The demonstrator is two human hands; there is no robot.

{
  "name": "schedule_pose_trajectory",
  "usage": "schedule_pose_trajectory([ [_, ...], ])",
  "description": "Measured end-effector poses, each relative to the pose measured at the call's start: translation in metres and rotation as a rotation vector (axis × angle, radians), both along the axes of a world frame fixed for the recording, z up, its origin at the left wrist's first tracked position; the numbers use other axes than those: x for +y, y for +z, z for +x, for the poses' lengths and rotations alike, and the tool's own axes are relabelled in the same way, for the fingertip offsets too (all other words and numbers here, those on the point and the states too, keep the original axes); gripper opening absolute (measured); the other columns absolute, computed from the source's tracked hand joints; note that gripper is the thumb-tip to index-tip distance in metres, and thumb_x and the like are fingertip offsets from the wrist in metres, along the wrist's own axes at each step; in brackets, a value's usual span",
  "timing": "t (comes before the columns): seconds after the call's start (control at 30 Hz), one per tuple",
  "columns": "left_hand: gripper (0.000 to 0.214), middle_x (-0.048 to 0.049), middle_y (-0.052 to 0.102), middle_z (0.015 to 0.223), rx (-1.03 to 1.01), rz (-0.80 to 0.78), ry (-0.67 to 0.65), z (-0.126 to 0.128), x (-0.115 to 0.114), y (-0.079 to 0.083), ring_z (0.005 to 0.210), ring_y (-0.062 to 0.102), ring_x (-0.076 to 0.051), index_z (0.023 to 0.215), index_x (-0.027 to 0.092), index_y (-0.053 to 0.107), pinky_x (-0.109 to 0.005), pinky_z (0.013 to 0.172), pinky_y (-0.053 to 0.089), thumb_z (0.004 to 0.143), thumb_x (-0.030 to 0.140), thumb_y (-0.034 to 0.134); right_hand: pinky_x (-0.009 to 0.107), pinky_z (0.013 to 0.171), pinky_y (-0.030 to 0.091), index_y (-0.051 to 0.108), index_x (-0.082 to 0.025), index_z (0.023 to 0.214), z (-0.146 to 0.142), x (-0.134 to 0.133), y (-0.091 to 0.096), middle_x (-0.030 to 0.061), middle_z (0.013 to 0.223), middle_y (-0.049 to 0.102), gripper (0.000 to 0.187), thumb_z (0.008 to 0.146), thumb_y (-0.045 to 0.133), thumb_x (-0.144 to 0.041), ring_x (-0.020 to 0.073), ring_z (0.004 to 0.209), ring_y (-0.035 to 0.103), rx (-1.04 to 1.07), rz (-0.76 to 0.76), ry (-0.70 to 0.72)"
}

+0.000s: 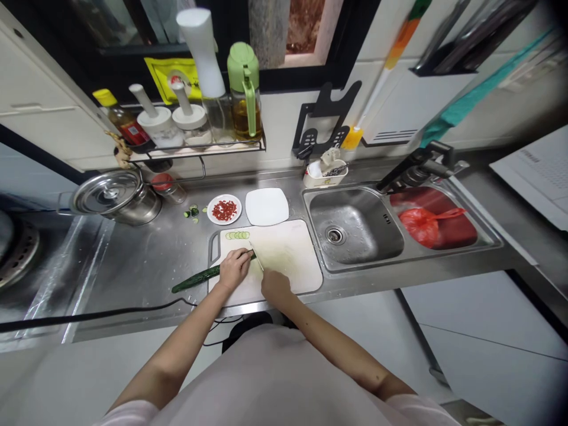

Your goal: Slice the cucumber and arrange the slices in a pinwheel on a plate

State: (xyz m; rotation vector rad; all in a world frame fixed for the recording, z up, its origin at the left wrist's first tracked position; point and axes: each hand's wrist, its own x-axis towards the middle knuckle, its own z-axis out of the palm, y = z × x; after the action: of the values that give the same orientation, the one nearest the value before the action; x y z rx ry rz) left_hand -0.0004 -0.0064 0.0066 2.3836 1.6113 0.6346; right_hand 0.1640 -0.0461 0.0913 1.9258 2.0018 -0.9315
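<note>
My left hand (235, 269) is closed over a long green cucumber (195, 280), which lies across the left part of a white cutting board (297, 254) and sticks out past its edge. In my right hand (276, 288) is a knife (257, 257), its handle hidden in my fist. The blade stands at the cucumber's cut end, just right of my left fingertips. A row of pale cucumber slices (238, 235) lies near the board's upper left corner. Above the board are a square white plate (267, 206) and a round plate (209, 216) of small red pieces.
Dark green cucumber scraps (191, 211) lie left of the round plate. A lidded steel pot (119, 201) stands further left. To the right is a steel sink (361, 236), with a red plastic bag (419, 227) in its second basin. A black cable (102, 316) crosses the counter's front.
</note>
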Motion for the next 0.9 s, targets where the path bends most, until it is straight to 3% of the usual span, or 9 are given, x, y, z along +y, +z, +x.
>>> schedule_pose_trajectory([
  [0.23,0.027,-0.0036,0.066,0.111,-0.001,-0.004,0.01,0.001,-0.001,0.001,0.1,0.057,-0.019,0.106,0.028,0.069,-0.03,0.082,0.048,0.094,0.03,0.045,0.029,0.078,0.049,0.06,-0.011,0.11,-0.003,0.005,0.0,0.0162,0.1,0.069,0.028,0.087,0.044,-0.013,0.023,0.097,0.067,0.012,-0.016,0.001],
  [0.67,0.029,-0.0032,0.065,0.113,-0.003,-0.064,0.037,0.001,-0.001,0.0,0.103,0.057,-0.019,0.109,0.03,0.068,-0.03,0.084,0.047,0.094,0.031,0.044,0.03,0.076,0.048,0.059,-0.011,0.109,-0.003,-0.001,-0.024,0.0163,0.095,0.069,0.027,0.09,0.041,-0.014,0.0232,0.093,0.067,0.009,0.051,-0.028],
  [0.9,0.028,-0.0038,0.066,0.112,-0.035,-0.061,0.022,0.001,-0.003,0.006,0.103,0.057,-0.019,0.107,0.028,0.069,-0.031,0.088,0.046,0.094,0.031,0.043,0.032,0.074,0.047,0.057,-0.013,0.109,0.007,-0.003,-0.02,0.0145,0.094,0.069,0.029,0.094,0.033,-0.018,0.0235,0.092,0.067,-0.058,0.076,0.02],
])
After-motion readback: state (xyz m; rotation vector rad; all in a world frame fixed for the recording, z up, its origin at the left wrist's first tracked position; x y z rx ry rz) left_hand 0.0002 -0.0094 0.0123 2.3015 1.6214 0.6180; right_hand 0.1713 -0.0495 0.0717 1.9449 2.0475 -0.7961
